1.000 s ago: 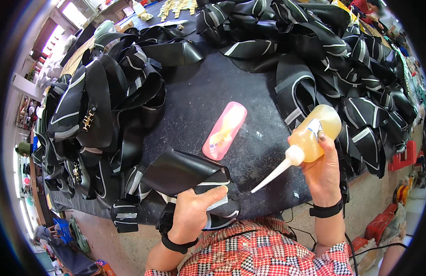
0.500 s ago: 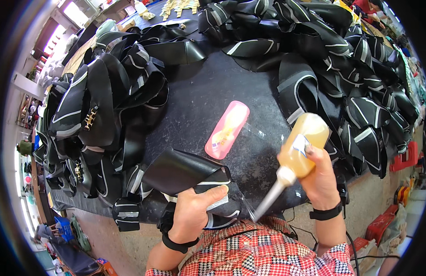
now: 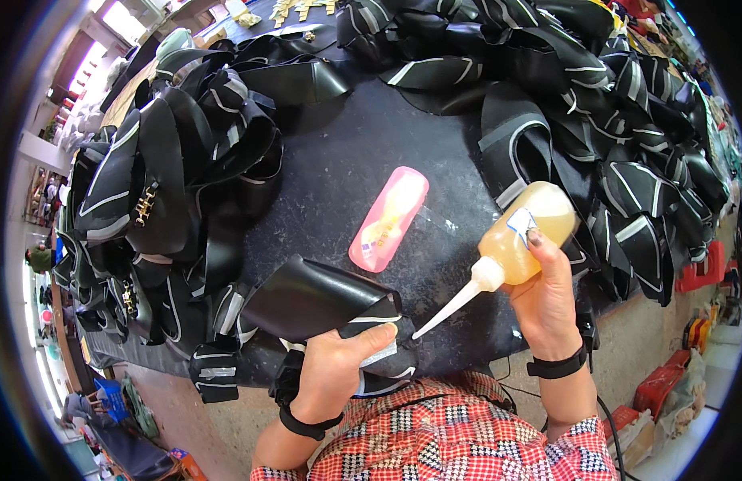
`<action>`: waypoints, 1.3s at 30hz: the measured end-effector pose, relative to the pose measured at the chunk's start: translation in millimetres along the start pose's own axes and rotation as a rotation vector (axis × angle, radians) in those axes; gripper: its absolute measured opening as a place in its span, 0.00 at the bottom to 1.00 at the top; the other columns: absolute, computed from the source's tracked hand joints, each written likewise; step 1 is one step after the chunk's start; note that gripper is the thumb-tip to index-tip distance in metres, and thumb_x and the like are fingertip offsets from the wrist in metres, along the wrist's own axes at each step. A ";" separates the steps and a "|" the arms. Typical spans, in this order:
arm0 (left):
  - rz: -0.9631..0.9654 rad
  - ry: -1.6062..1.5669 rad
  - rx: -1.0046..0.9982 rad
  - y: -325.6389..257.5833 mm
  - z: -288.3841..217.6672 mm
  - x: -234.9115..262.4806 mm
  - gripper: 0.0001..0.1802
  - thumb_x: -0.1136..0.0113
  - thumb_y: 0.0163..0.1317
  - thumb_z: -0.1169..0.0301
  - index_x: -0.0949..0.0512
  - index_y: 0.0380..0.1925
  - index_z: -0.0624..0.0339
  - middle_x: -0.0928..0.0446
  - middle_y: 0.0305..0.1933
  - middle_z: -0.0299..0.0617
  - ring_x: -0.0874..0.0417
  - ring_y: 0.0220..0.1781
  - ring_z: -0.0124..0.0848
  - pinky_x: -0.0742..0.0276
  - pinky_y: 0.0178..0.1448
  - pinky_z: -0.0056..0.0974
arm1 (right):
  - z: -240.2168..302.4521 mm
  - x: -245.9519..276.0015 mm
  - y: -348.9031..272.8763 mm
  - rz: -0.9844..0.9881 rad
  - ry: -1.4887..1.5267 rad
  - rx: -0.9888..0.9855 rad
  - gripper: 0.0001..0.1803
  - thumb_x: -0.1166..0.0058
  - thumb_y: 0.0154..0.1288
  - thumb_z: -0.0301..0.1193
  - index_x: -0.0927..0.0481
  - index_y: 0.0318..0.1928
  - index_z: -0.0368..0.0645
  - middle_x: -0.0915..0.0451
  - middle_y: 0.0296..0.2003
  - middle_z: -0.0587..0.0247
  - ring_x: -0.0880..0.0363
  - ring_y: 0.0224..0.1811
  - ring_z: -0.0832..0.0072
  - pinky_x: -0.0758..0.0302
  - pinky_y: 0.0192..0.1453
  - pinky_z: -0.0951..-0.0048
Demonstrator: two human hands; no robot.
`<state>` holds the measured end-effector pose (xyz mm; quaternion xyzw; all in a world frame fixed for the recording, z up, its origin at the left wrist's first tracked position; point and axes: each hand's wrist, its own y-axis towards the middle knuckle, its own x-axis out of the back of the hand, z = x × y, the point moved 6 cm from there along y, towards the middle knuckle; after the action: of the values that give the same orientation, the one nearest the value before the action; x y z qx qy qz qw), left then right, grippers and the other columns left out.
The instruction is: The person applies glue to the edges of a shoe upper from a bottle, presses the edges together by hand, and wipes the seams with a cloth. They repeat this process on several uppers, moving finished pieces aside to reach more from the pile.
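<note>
My left hand [image 3: 339, 365] is closed on a curled black leather piece [image 3: 323, 297] at the table's near edge, its thumb pressing on a grey strip. In my right hand [image 3: 547, 309] is a squeeze bottle [image 3: 535, 224] of yellowish liquid, tilted down to the left. The tip of its long white nozzle [image 3: 447, 311] is at the right edge of the leather piece; whether it touches cannot be made out. A pink phone-shaped object [image 3: 389, 218] lies on the black tabletop [image 3: 331, 168], beyond both hands.
Piles of black leather pieces with pale strips stand at the left [image 3: 174, 152] and the right [image 3: 531, 48]. Gold metal fittings [image 3: 146, 204] show on the left pile. Red crates [image 3: 662, 381] and cables [image 3: 607, 417] are on the floor at the right.
The bottle's nozzle tip has risen from near my shirt, up and leftward to the leather piece's edge. A thin strand from the nozzle no longer shows. My left hand keeps its hold.
</note>
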<state>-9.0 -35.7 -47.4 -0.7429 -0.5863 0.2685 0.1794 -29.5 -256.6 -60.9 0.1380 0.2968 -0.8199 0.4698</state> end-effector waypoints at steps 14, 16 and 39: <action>-0.010 0.011 0.076 7.9 5.7 2.9 0.07 0.44 0.51 0.78 0.22 0.30 0.68 0.22 0.31 0.39 0.22 0.31 0.24 0.29 0.36 0.27 | 14.8 1.4 -5.2 -0.011 -0.119 0.194 0.26 0.47 0.55 0.38 0.35 0.49 0.35 0.27 0.41 0.60 0.25 0.44 0.71 0.27 0.48 0.69; 0.074 0.144 -0.168 8.8 1.7 1.7 0.08 0.47 0.51 0.82 0.21 0.32 0.67 0.21 0.32 0.41 0.22 0.33 0.26 0.28 0.37 0.28 | 13.2 -2.6 -10.9 0.002 -0.118 0.199 0.27 0.46 0.54 0.39 0.35 0.49 0.34 0.27 0.41 0.60 0.25 0.44 0.71 0.27 0.48 0.69; -0.038 -0.146 -0.011 28.6 16.3 10.9 0.15 0.40 0.45 0.82 0.28 0.37 0.66 0.24 0.31 0.39 0.22 0.31 0.28 0.26 0.37 0.30 | -59.1 -14.3 -50.3 0.017 0.913 -0.750 0.20 0.55 0.59 0.44 0.28 0.45 0.44 0.24 0.39 0.55 0.26 0.43 0.58 0.21 0.39 0.69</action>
<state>5.0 -33.1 -79.0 -0.7112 -0.6133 0.3151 0.1370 -67.9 -191.1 -82.1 0.3039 0.7374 -0.5128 0.3177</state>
